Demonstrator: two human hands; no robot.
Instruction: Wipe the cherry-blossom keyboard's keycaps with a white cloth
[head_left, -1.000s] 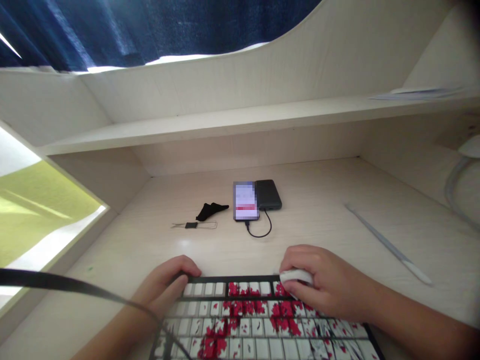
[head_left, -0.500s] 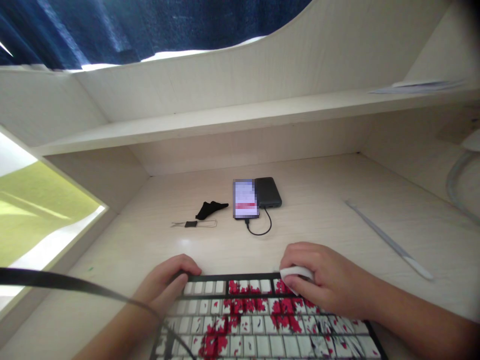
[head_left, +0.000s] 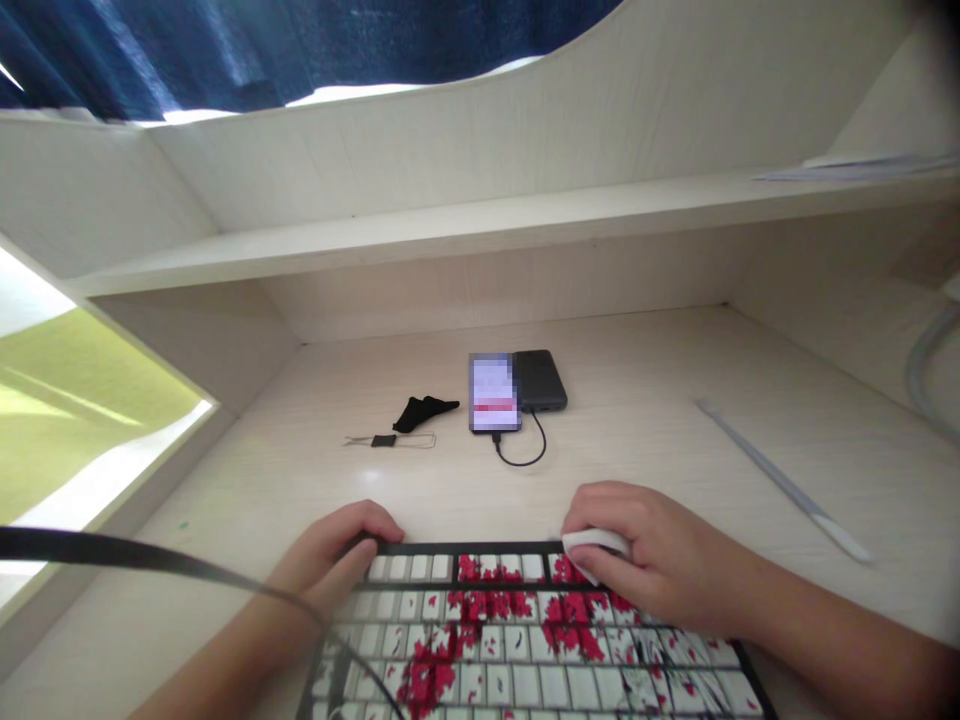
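- The right hand point(head_left: 645, 560) is curled, fingers pressed together around a small white smooth object point(head_left: 596, 545), held against the far right edge of the keyboard; what the object is cannot be told.
- The left hand point(head_left: 337, 560) lies half-curled, its fingertips hooked over the far left corner of the same keyboard and empty otherwise.
- Between and under both hands lies one flat keyboard with a black frame and white square keys splashed with a red and black pattern point(head_left: 510, 640); no key lettering can be read.
- One thin black cable point(head_left: 150, 562) crosses just in front of the left wrist, blurred.
- Beyond the hands, well apart on the pale wood-grain bench point(head_left: 637, 450), one phone with a lit screen point(head_left: 494, 392) lies flat; its screen is blurred and no writing can be read.
- Touching the phone's right side is one dark grey rounded slab, like a power bank point(head_left: 544, 380), joined to it by one short black looped lead point(head_left: 521, 450).
- Left of the phone lies one small crumpled black piece point(head_left: 422, 411), and near that one thin wire tool with a black middle point(head_left: 386, 440).
- Far out from the right hand lies one long slim grey stick with a white tip point(head_left: 780, 482).
- Above runs one pale wooden shelf point(head_left: 450, 240), with flat papers point(head_left: 855, 168) on its right end.
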